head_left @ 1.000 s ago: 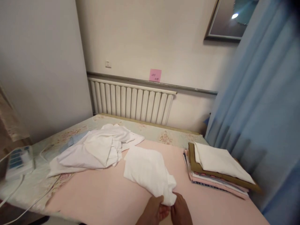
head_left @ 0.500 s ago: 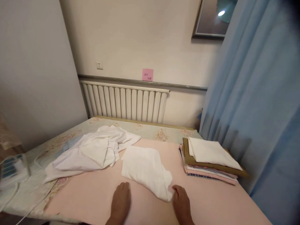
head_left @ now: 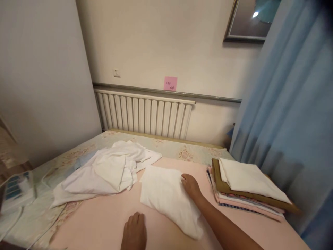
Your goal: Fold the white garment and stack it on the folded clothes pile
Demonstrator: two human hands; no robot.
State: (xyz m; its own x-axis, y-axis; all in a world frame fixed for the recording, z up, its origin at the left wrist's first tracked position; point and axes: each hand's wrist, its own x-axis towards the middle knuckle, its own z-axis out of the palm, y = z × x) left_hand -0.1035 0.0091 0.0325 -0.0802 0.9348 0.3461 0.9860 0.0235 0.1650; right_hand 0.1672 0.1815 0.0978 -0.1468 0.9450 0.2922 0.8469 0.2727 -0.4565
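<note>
A white cloth point(head_left: 166, 194) lies loosely folded and creased on a pink sheet point(head_left: 104, 222) in front of me. My right hand point(head_left: 191, 186) reaches over to its upper right edge, with the fingertips curled in and pinching the fabric there. Down at the lower middle, my left hand point(head_left: 134, 231) is apart from the cloth, over the pink sheet. Its fingers are bent and pressed together, with nothing seen in them; the palm side is hidden.
A rumpled heap of white fabric point(head_left: 109, 170) lies to the left. On the right stands a folded stack, with a white piece point(head_left: 255, 177) over a brown one point(head_left: 218, 178). A power strip point(head_left: 18, 191) with cables lies far left; a blue curtain point(head_left: 291, 114) hangs at right.
My right hand has moved up and forward from the cloth's lower right corner to its upper right edge. The left hand stays low. My view has shifted slightly left.
</note>
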